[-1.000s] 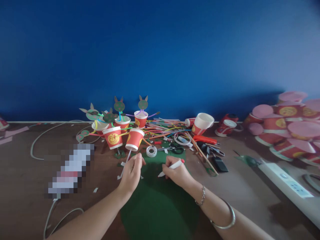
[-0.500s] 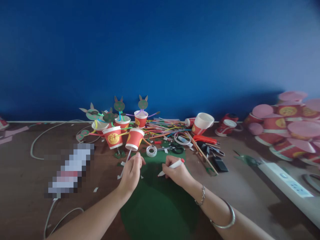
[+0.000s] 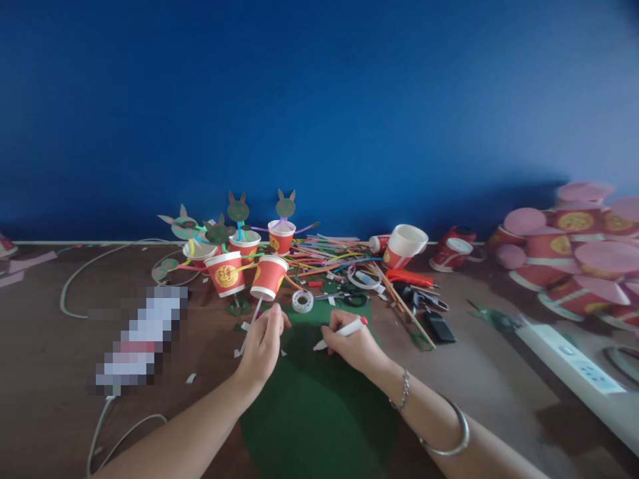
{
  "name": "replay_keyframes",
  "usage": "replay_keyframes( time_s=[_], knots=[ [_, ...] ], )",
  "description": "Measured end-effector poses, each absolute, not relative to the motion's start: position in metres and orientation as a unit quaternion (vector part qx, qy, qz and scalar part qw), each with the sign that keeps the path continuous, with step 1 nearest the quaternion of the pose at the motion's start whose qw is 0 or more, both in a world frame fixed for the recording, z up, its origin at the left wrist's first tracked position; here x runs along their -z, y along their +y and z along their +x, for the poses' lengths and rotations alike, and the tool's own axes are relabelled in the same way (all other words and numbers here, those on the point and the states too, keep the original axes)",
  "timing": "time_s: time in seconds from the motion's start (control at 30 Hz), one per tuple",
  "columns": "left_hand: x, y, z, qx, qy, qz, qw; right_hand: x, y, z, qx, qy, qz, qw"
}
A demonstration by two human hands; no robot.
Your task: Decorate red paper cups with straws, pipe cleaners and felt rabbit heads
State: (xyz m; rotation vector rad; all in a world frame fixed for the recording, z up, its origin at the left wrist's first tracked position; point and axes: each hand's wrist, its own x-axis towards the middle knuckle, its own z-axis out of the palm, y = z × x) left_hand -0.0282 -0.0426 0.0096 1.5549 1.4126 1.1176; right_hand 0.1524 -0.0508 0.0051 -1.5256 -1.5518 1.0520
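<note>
My right hand [image 3: 352, 342] is closed around a white marker pen [image 3: 351, 327] with a red end, its pale tip slanting down to the left over a dark green sheet [image 3: 319, 412]. My left hand [image 3: 262, 346] lies at the sheet's left edge, fingers curled and thumb on top; whatever they grip is hidden. A thin white stick [image 3: 257, 311] runs from under a tilted red paper cup [image 3: 269, 276] down past this hand. Beyond the hands lie a roll of tape [image 3: 302, 301] and black-handled scissors [image 3: 349, 299].
Red cups with green animal-head cutouts [image 3: 238, 211] stand at the back left. Colourful sticks [image 3: 329, 251] pile up along the wall. A white cup [image 3: 407, 245], red cutter [image 3: 409, 278] and black object [image 3: 439, 327] lie right, before a power strip [image 3: 574, 362] and stacked cups [image 3: 549, 246].
The marker and my right fingertips have shifted very slightly left. My left hand and the objects on the table look unchanged.
</note>
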Motion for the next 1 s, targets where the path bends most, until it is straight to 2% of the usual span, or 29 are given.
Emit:
replay_keyframes(
  time_s=[1.0],
  knots=[
    [-0.0094, -0.0433, -0.0281, -0.443, 0.55, 0.603, 0.37, -0.0055, -0.051, 0.1535, -0.4, -0.614, -0.58, 0.356]
  ],
)
